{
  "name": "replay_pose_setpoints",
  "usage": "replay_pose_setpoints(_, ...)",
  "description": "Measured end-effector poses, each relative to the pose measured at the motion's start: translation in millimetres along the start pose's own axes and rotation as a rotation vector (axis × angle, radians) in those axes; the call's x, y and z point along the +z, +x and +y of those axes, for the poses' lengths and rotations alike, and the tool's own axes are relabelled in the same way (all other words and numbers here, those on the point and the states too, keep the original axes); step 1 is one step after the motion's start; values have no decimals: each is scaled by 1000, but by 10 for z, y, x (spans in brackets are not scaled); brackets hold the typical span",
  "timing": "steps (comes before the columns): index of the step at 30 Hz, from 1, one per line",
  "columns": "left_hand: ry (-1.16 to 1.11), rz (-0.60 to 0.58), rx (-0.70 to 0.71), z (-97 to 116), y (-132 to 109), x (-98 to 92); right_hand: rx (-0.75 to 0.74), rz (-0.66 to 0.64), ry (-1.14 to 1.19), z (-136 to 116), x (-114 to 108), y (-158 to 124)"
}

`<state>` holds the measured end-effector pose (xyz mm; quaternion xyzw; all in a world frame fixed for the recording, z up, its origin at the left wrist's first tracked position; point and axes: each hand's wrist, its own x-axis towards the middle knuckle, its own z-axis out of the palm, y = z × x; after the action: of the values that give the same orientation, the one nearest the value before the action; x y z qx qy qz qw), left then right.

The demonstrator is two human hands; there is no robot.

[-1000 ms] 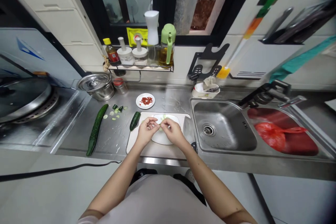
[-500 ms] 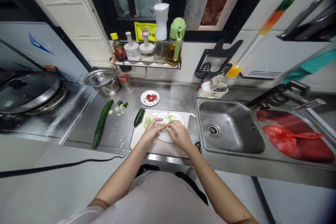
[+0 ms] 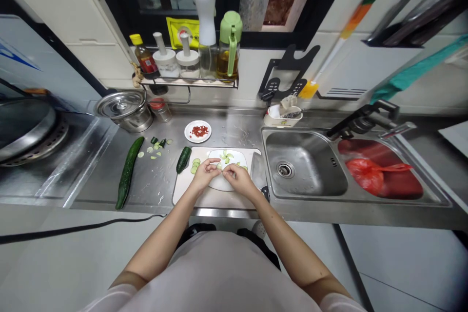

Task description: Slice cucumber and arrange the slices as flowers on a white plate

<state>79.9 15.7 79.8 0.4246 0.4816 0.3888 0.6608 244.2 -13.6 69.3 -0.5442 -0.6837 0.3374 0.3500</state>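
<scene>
Over a white plate (image 3: 219,184) my left hand (image 3: 205,174) and my right hand (image 3: 238,180) meet, fingertips nearly touching. Both are closed in a pinch at a small pale-green cucumber slice (image 3: 219,166), mostly hidden by the fingers. Beyond them, several cucumber pieces (image 3: 226,157) lie fanned out on the plate. The plate rests on a pale cutting board (image 3: 186,195). To the left of my left hand are a few round cucumber slices (image 3: 195,165) and a cut cucumber chunk (image 3: 183,159). A cleaver (image 3: 259,170) lies at the board's right edge.
A whole cucumber (image 3: 129,173) and cucumber scraps (image 3: 157,144) lie on the steel counter at left. Behind the board stands a small plate of red bits (image 3: 197,131). The sink (image 3: 307,165) is at right, a lidded pot (image 3: 124,109) at back left.
The camera view has shifted, so the scene sits further left. My hands stay together over the plate, fingers slightly moved. A cucumber piece shows beside my right hand.
</scene>
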Motion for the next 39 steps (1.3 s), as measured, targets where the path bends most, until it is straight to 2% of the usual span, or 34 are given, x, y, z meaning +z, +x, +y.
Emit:
replay_pose_setpoints(9, 91, -139, -36, -342, 211, -113, 170, -116, 115, 301, 100, -50)
replay_pose_setpoints(16, 358, -166, -48, -579, 311, -167, 247, -189, -57, 437, 164, -131)
replay_pose_setpoints(26, 873, -110, 86, -497, 290, -97, 199, -274, -548, 287, 194, -122)
replay_pose_setpoints(31, 1087, -131, 133, -445, 231, -72, 179, -288, -634, 260, 241, -147)
replay_pose_setpoints(39, 1256, -133, 157, -427, 173, -55, 70, -241, -713, 251, 217, -293)
